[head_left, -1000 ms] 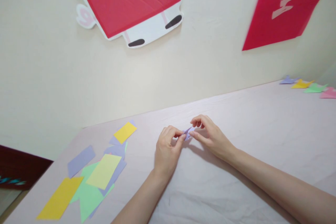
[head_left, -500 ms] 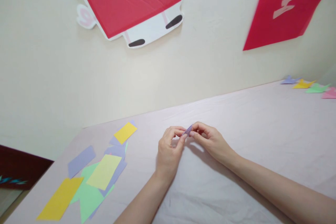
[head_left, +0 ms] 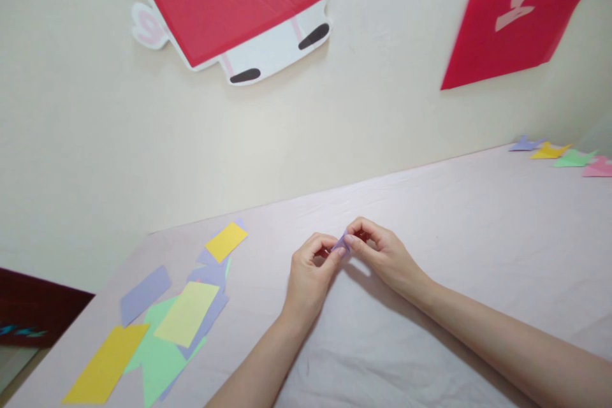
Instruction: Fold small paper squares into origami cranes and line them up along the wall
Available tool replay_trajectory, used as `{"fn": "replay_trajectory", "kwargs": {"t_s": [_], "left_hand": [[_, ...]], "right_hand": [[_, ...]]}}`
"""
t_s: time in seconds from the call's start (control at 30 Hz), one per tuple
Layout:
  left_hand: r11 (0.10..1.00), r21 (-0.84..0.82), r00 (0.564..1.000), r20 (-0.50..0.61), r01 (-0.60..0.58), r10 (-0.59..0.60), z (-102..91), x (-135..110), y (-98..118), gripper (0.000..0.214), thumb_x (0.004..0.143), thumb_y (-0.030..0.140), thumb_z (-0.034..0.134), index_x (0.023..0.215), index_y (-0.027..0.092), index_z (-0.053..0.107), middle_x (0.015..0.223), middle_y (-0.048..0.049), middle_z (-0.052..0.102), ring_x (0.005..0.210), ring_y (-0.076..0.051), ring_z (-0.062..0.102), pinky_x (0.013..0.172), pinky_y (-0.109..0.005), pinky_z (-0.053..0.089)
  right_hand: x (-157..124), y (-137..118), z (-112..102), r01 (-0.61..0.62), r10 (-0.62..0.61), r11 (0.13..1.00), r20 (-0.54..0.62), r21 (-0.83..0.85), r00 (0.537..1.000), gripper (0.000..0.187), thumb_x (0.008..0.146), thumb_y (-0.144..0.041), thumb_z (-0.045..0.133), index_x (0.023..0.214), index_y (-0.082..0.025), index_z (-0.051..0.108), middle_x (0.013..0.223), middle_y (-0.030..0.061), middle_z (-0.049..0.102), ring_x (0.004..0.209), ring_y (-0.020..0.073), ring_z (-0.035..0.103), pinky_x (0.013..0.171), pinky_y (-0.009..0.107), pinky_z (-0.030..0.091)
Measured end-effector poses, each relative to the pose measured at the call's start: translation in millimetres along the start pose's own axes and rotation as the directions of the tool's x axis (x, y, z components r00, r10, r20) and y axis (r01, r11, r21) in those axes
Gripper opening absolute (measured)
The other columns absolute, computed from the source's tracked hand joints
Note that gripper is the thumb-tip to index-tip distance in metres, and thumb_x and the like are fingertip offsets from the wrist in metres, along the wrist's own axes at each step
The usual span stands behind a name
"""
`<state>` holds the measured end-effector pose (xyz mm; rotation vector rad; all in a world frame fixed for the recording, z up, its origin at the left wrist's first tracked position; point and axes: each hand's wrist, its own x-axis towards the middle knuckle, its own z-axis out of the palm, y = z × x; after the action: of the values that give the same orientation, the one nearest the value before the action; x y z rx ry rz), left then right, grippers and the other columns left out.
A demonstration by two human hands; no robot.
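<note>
A small folded lilac paper piece [head_left: 341,243] is pinched between both my hands just above the pale pink tablecloth [head_left: 430,344]. My left hand [head_left: 308,280] grips its left end with thumb and fingers curled. From the right, my right hand [head_left: 382,255] closes its thumb and forefinger on the other end. Most of the paper is hidden by my fingertips.
Loose paper rectangles lie at the left: yellow [head_left: 105,363], pale yellow [head_left: 187,313], green [head_left: 160,357], lilac [head_left: 145,287] and a small yellow one [head_left: 226,241]. Several folded paper shapes [head_left: 557,153] line the far right. Red posters [head_left: 229,0] hang on the wall.
My hands have drawn closer together around the lilac paper, which shows less now. The view has shifted slightly.
</note>
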<state>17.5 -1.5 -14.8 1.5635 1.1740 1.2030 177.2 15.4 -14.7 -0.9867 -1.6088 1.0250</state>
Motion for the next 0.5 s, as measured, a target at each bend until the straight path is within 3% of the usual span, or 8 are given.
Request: {"fn": "replay_trajectory", "kwargs": {"t_s": [0.3,0.5], "left_hand": [[0.984,-0.151,0.996,0.039,0.091,-0.086,0.4,3.6,-5.1,0.017,0.082,0.033,0.068,0.078,0.016,0.068,0.071,0.0006,0.063,0.067,-0.013,0.054,0.066,-0.023,0.040],[0.983,-0.142,0.993,0.044,0.116,-0.111,1.4,3.0,-4.2,0.018,0.080,0.032,0.070,0.075,0.015,0.067,0.069,0.0016,0.061,0.067,-0.012,0.052,0.064,-0.022,0.038]], "right_hand": [[3.3,6.0,2.9,-0.056,0.050,0.985,0.036,0.164,0.998,0.018,0.085,-0.037,0.060,0.089,-0.020,0.058,0.081,0.0005,0.059,0.075,0.0155,0.055,0.069,0.027,0.045],[0.8,6.1,0.6,-0.080,0.077,0.987,0.029,0.139,0.997,0.019,0.087,-0.036,0.058,0.080,-0.019,0.059,0.075,0.0001,0.060,0.072,0.0152,0.054,0.068,0.027,0.043]]}}
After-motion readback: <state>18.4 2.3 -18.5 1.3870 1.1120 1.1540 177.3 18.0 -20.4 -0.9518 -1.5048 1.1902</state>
